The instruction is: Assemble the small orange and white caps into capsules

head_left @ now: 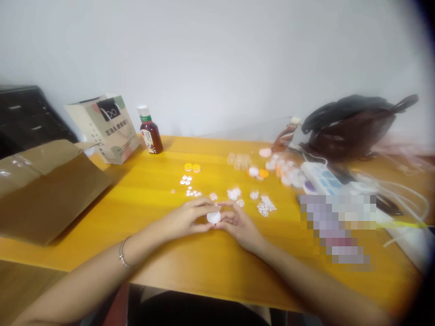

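1. Bare forearms (98,276) reach in from the lower corners, a bracelet (123,252) on the left one, and between the hands is a white disc (214,218), low over the near middle of the table (204,260).
2. Left hand (190,218): thumb and fingers pinch the disc from its left side.
3. Right hand (240,227): fingers and thumb, curled in, grip the disc's right side. Whether the disc touches the table, I cannot tell.
4. Just beyond the fingers lie white lacy pieces (264,208), some near the hands, others in a cluster farther right.
5. Small white buttons (193,193) lie beyond the left hand, with larger white rounds (186,180) behind them and two yellow discs (196,169) side by side farther back.
6. Clear little cups (242,161) stand right of the yellow discs; a blurred heap of white and orange pieces (288,171) sits farther right.
7. At back left, a dark red bottle (153,139) stands upright beside a paper bag (113,133), with a cardboard box (61,194) nearer.
8. At back right is a dark bag (353,129).
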Demonstrator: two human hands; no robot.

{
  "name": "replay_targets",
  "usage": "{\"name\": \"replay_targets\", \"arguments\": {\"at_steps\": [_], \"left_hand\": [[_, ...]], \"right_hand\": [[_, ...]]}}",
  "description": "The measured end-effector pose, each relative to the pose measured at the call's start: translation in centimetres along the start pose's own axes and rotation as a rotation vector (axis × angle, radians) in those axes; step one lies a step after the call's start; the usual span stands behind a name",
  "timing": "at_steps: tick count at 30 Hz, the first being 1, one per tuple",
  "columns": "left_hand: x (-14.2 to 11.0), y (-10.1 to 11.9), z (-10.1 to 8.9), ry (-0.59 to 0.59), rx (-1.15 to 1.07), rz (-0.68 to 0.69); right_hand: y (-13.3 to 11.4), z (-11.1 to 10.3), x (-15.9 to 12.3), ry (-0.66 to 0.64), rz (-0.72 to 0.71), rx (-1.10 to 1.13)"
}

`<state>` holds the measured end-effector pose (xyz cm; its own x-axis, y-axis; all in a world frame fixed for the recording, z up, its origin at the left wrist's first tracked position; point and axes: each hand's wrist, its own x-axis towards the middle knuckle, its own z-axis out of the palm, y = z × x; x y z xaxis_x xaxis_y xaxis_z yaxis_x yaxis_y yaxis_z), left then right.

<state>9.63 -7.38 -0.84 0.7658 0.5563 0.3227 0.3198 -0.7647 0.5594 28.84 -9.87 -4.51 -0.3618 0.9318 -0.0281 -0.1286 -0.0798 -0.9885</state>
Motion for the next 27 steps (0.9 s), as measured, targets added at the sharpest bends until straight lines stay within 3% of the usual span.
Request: {"name": "replay_targets", "arguments": {"at_steps": [4, 7, 9, 13, 15, 18, 22, 27], "left_hand": [[-0.1, 0.1, 0.4, 0.011, 0.034, -0.01], [-0.2, 0.3, 0.7, -0.005, 0.072, -0.012], [-0.3, 0.3, 0.9, -0.034, 0.096, -0.011], [-0.4, 0.3, 1.3, -0.087, 0.121, -0.013], [-0.4, 0.2, 1.5, -0.093, 0.117, -0.01], [-0.3, 0.1, 1.7, -0.101, 0.103, -0.008], [-0.3, 0.1, 1.9, -0.119, 0.096, 0.003], [-0.2, 0.4, 1.7, -0.131, 0.076, 0.003]], "right_hand": [[-0.1, 0.2, -0.2, -0.065, -0.018, -0.022], [-1.3, -0.6, -0.2, -0.108, 0.009, -0.163], [-2.7, -2.4, 0.1, -0.027, 0.014, -0.307], [-5.0, -8.1, 1.2, 0.348, -0.161, -0.685], [-5.1, -10.7, 1.8, 0.394, -0.189, -0.905], [-4.3, -13.0, 2.3, 0.335, -0.192, -1.115], [-3.3, -13.4, 2.4, 0.215, -0.17, -1.162], [-3.1, -13.0, 2.5, 0.272, -0.121, -1.137]]}}
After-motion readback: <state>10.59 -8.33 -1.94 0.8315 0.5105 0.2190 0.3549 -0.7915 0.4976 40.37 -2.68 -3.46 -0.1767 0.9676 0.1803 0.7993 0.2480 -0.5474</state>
